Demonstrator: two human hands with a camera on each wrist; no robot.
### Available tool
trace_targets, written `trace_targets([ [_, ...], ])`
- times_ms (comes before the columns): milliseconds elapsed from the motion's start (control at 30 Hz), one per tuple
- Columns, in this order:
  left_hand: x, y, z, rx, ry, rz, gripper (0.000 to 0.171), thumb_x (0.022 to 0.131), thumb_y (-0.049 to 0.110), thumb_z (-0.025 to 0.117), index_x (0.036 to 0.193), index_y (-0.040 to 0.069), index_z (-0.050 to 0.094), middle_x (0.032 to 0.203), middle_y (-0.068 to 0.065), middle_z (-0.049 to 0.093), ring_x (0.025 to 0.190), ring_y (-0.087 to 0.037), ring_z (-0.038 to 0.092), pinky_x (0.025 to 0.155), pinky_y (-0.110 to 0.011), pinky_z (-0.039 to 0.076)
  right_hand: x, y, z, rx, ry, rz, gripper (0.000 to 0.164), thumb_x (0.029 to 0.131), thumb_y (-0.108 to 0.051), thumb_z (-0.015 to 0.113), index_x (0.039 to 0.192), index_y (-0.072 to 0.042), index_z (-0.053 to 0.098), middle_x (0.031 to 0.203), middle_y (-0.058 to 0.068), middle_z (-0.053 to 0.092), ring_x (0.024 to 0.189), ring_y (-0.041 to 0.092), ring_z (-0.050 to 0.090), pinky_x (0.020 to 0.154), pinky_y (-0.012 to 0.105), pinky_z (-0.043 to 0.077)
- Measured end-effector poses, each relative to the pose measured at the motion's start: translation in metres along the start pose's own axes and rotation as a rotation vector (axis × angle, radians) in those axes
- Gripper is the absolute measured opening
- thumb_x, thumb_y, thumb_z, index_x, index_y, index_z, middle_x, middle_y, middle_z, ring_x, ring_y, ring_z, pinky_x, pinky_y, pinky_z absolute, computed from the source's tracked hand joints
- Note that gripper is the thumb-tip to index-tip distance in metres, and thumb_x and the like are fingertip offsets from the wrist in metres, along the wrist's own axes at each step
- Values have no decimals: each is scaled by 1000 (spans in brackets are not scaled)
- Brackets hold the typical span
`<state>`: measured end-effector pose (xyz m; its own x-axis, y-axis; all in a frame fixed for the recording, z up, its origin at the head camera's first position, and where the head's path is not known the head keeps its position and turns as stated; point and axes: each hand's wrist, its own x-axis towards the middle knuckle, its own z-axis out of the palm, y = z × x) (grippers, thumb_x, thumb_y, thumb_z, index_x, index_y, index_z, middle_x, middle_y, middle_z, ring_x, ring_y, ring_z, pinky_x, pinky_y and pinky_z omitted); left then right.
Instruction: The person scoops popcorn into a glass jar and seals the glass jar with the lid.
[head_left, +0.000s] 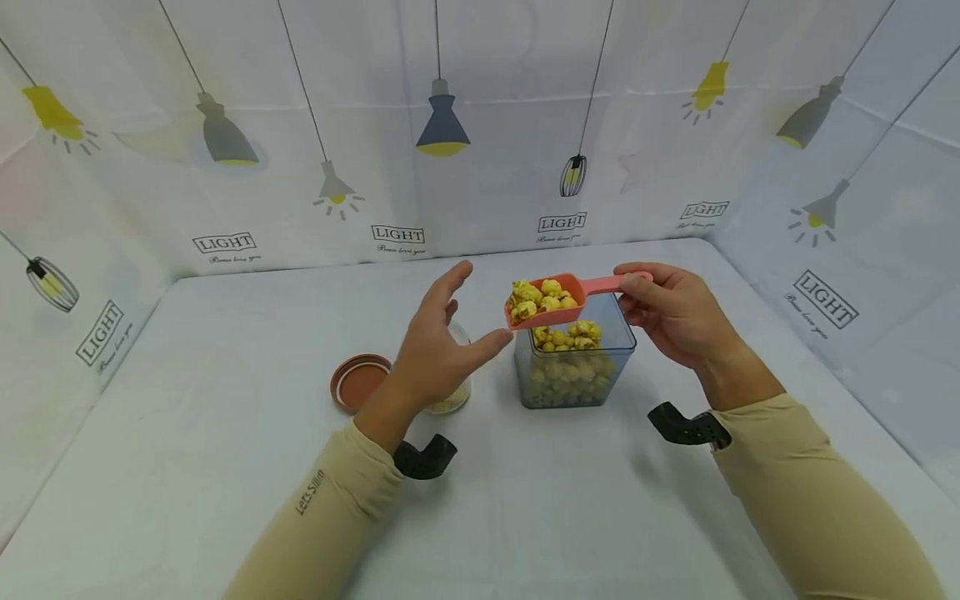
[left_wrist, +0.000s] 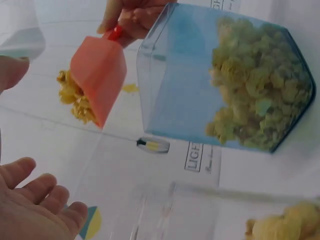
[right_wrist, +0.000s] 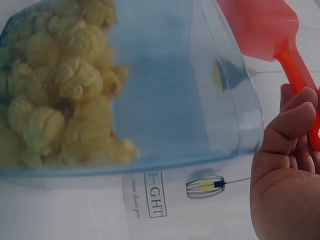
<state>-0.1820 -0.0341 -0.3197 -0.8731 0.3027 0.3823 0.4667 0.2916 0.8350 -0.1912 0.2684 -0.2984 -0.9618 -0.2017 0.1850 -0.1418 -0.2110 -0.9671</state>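
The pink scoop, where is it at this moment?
In the head view, the pink scoop, loaded with popcorn, is just right of centre, above the blue-tinted container and held by the right hand.

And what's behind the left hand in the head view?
Behind the left hand is a clear jar with popcorn inside; most of the jar is covered. The brown lid sits partly behind the wrist, its lower right hidden.

Soft light, faint shadows on the table (head_left: 225,375), hazy wrist views
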Motion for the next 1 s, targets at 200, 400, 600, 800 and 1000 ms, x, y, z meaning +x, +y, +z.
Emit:
trace_targets([
  [200, -9, -11, -37, 46, -18, -88, 90, 87, 32, 80, 158, 21, 27, 161, 6, 26, 144, -27, 30, 114, -51, 32, 9, -1, 15, -27, -9, 26, 14, 101, -7, 59, 106, -8, 72, 81, 5, 64, 74, 14, 56, 66, 20, 49],
  [400, -19, -33, -60, 78, -104, -187, 93, 84, 32, 82, 158, 28, 27, 161, 11, 25, 143, -33, 32, 114, -54, 30, 16, -1, 27, -65, -37, 60, 15, 102, -7, 58, 106, -10, 71, 82, 5, 64, 75, 15, 55, 66, 21, 49],
  [600, -22, -60, -63, 63, -160, -218, 105, 79, 27, 86, 160, 21, 20, 162, -2, 26, 147, -25, 27, 114, -51, 31, 23, -1, 38, -90, -76, 75, 15, 103, -8, 55, 107, -9, 70, 85, 4, 63, 77, 15, 56, 66, 21, 48],
  [800, -23, -74, -60, 5, -237, -336, 108, 76, 33, 87, 160, 24, 20, 161, -8, 27, 144, -39, 29, 111, -58, 32, 31, 0, 52, -198, -73, 124, 19, 102, -9, 56, 117, 1, 63, 87, 5, 60, 79, 17, 55, 69, 21, 49],
  [1000, -23, -84, -57, -16, -275, -395, 105, 76, 35, 87, 158, 24, 23, 160, -8, 28, 142, -40, 31, 113, -56, 31, 40, 3, 62, -308, -86, 151, 32, 102, -10, 57, 126, 11, 55, 89, 5, 61, 80, 16, 55, 70, 22, 50],
])
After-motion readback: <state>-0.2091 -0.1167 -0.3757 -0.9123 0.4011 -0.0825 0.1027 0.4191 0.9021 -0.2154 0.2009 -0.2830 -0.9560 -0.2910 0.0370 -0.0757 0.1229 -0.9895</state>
